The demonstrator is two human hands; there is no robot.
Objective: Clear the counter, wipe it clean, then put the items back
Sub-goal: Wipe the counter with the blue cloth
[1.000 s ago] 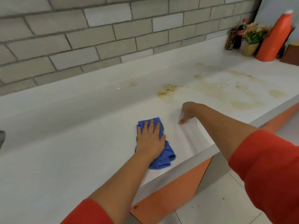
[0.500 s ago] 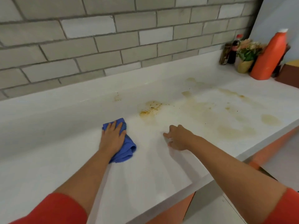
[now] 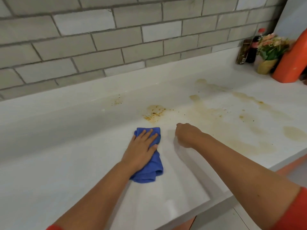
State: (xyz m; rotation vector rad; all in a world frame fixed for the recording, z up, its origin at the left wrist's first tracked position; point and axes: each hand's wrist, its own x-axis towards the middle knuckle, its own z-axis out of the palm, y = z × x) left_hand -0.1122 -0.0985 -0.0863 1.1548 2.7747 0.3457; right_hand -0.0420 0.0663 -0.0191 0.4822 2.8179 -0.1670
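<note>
Head view, left hand (image 3: 142, 146) flat, straight fingers pressing blue cloth (image 3: 149, 170) onto white counter (image 3: 66, 163) near centre, right hand (image 3: 187, 135) just right of it, fingers curled under, gripping nothing visible, brown stains (image 3: 154, 112) beyond, orange bottle (image 3: 292, 63) far right.

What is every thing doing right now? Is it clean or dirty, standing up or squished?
Blue cloth: bunched up, pressed down.
Left hand: fingers straight, pressing the cloth.
Right hand: fingers curled, holding nothing.
Counter: dirty, with brown stains beyond the hands.
Orange bottle: standing upright at the far end.
Dark bottle: upright, red cap on.
Flower pot: upright.
</note>
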